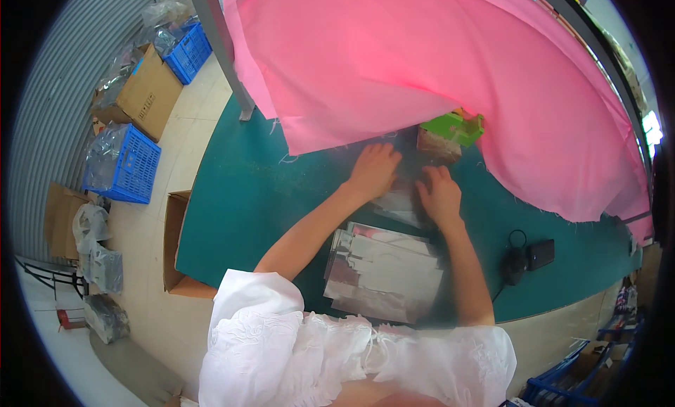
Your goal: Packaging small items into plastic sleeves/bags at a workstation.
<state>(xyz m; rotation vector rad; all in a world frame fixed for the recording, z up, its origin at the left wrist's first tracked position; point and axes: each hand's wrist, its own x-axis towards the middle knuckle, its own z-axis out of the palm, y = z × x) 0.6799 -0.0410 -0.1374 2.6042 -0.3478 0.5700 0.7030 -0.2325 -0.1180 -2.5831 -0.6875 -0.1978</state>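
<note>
White blouse [295, 351]: nearest the lens at 6 o'clock, ruffled sleeves, both bare forearms running up from it toward the middle of the green table [232, 217].
Stack of bags [383, 270]: shiny see-through bags piled just above the blouse, between the forearms, edges fanned and uneven.
Left hand [374, 170]: at 12 o'clock from the stack, palm down, fingers spread flat on a clear bag [399, 196], fingertips almost under the hem of the pink cloth [422, 62].
Right hand [439, 194]: just beside the left, at its 4 o'clock, also flat on the clear bag; fingers lie close together, slightly curled. Neither hand pinches anything that I can see.
Clear bag: lies on the table under both palms, just past the top edge of the stack; its outline is hard to trace.
Green box [457, 128]: at 1 o'clock from the hands, half under the cloth, with a brown packet [437, 145] touching it below.
Black device [540, 253]: at 3 o'clock from the stack with its cord looped beside it, well apart.
Risk, slipping: slick film under flat palms could skid and crease.
Risk, cloth: the hanging hem could catch on the fingertips or drape over the bag.
Risk, stack: a forearm brushing the fanned pile could push it toward the table's edge.
</note>
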